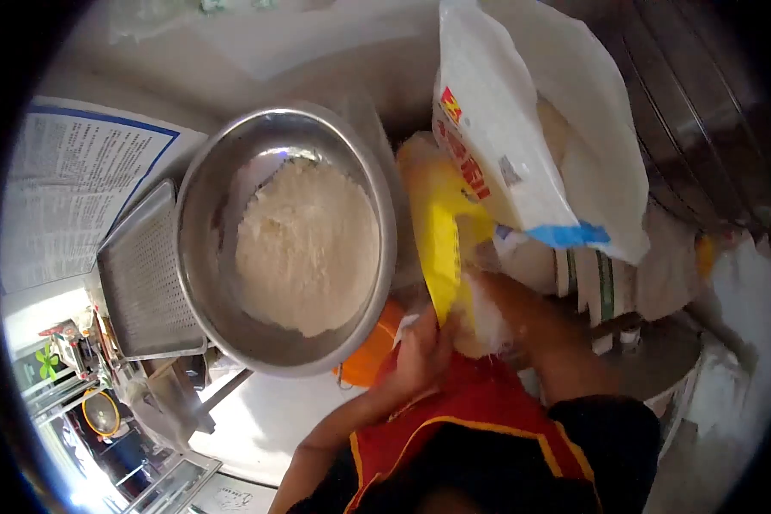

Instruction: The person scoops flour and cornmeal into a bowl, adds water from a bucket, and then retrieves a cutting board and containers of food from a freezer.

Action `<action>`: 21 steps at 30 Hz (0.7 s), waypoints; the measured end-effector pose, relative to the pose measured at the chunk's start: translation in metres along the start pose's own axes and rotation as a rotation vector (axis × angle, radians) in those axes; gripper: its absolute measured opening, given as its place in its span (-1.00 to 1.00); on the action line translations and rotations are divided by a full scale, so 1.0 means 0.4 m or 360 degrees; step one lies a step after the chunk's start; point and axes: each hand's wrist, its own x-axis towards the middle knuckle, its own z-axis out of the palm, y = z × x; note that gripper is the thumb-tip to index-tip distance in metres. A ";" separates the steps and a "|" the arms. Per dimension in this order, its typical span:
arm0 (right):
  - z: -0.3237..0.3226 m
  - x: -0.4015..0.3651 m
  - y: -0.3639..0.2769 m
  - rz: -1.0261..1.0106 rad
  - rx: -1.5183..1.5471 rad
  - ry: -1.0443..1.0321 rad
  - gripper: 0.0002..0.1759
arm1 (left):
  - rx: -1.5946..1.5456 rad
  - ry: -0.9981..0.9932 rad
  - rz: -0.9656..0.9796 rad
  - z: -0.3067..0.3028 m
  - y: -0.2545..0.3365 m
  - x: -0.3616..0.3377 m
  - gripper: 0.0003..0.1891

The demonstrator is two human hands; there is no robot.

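My left hand (pixel 421 353) is closed on the lower edge of a yellow bag (pixel 433 231), just in front of my red apron (pixel 480 394). My right hand (pixel 481 287) reaches in at the bag's right side; its fingers are blurred and partly hidden. Some whitish, smeared material (pixel 487 321) shows below that hand. To the left stands a large metal bowl (pixel 199 287) with a heap of pale, flour-like powder (pixel 308 248) in it. Beyond the yellow bag is a big white sack (pixel 501 111) with red print and a blue strip, its mouth gaping.
A perforated metal tray (pixel 146 283) leans beside the bowl, below a printed notice (pixel 86 180). An orange container (pixel 370 347) sits partly under the bowl. Stacked beige sacks (pixel 625 278) lie at right, near metal bars (pixel 694 94). Cluttered shelves stand lower left.
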 end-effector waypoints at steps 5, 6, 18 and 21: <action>-0.127 -0.129 -0.044 -0.0095 0.0183 -0.0144 -0.74 | 0.0138 0.0060 -0.0118 -0.026 0.063 0.026 -0.85; -0.162 -0.155 -0.055 -0.0110 0.0204 -0.0201 -0.74 | 0.0213 0.0058 -0.0128 -0.027 0.064 0.023 -0.85; -0.410 -0.339 -0.074 -0.0271 -0.0254 -0.0434 -0.72 | 0.0268 0.0257 0.0027 -0.046 0.040 0.002 -0.81; -0.350 -0.274 -0.037 -0.0361 -0.0618 -0.0547 -0.72 | 0.0281 0.0302 -0.0008 -0.034 0.053 -0.002 -0.81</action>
